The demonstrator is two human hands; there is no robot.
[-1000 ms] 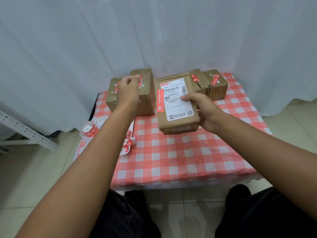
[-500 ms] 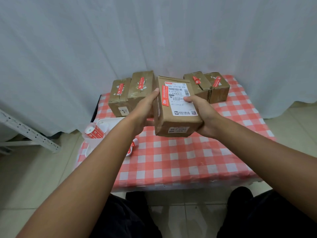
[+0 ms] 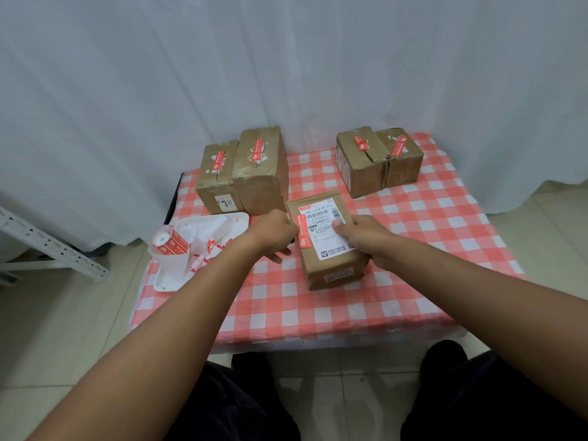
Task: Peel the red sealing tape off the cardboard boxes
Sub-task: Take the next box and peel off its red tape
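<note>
Closest to us on the checkered surface [image 3: 286, 313] sits the labelled box [image 3: 331, 246]; our right hand [image 3: 362, 237] grips its top and side, while our left hand [image 3: 280, 232] has fingers curled at the red tape [image 3: 303, 232] along its left edge, seemingly pinching it. We'd say the peel is just starting, so next we pull steadily. Farther back, four more taped boxes [image 3: 261, 173] wait.

My left grip [image 3: 276, 232] covers the left side of the labelled box [image 3: 331, 249], so its fingertips there are hidden. My right grip [image 3: 366, 238] hides the box's 3 o'clock side. The label's [image 3: 324, 232] print is too small to read.
</note>
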